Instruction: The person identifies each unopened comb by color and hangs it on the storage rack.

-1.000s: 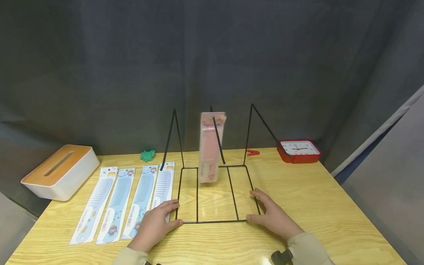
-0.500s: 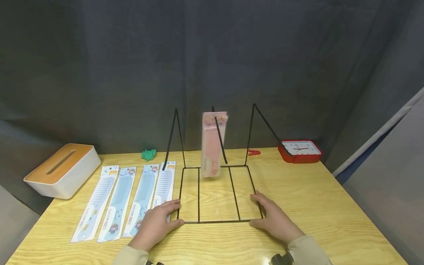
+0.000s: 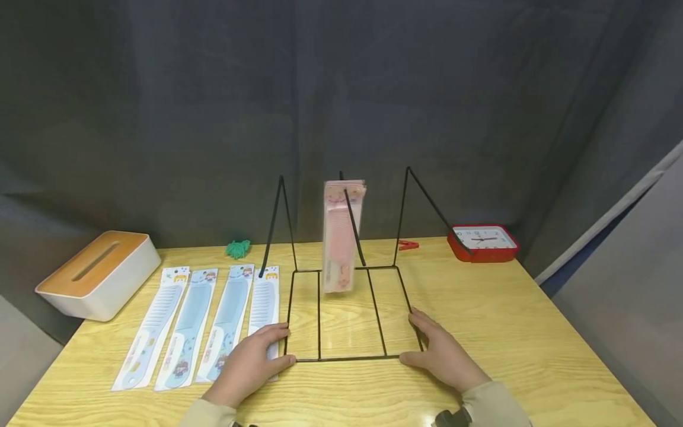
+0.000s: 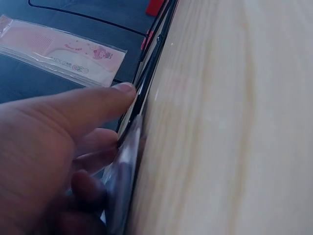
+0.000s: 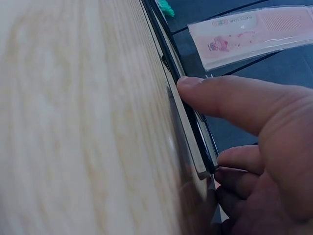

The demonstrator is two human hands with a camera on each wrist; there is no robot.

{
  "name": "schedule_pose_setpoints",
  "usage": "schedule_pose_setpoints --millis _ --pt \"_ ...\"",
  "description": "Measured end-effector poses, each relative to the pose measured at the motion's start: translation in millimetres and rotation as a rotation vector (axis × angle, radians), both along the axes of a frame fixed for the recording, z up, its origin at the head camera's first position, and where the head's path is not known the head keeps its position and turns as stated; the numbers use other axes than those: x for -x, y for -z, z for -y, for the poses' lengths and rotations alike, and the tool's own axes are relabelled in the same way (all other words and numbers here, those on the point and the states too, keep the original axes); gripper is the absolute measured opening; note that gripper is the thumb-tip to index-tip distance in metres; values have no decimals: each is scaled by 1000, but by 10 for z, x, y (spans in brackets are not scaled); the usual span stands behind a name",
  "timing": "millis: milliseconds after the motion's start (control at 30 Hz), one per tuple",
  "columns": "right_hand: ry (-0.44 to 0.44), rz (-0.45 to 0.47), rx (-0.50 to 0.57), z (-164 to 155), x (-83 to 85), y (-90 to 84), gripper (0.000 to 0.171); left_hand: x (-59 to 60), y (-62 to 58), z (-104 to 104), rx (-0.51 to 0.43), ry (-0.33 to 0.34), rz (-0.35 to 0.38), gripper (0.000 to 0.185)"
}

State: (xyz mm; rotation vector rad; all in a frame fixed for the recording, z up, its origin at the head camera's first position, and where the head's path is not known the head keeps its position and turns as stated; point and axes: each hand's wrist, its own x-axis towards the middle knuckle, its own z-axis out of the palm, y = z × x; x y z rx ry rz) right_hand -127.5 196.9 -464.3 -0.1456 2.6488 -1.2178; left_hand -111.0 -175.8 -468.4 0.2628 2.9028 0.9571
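Black wire display rack steadied — left hand, right hand, fingers flat against its base; pink packaged comb hanging — blue packaged combs likely next.

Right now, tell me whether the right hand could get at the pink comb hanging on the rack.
Probably yes. The right hand rests on the wire rack's front right corner, the pink comb hangs from the middle prong just beyond, and only open frame lies between them.
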Motion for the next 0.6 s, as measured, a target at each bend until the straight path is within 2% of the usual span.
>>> schedule_pose_setpoints --millis 167,300,433,500,600 --pt "6 5 21 -16 10 -19 95 8 -82 1 -39 -27 0 45" --pt "19 10 34 -29 11 -12 94 134 -182 42 -53 -92 -35 37" --pt "33 5 23 -36 0 3 94 442 -242 164 -83 -126 -25 38" --pt "34 -3 22 -34 -4 8 93 631 -245 258 -105 -125 -9 42" --pt "28 -13 33 -13 -14 8 91 900 -215 412 -81 -129 4 48"
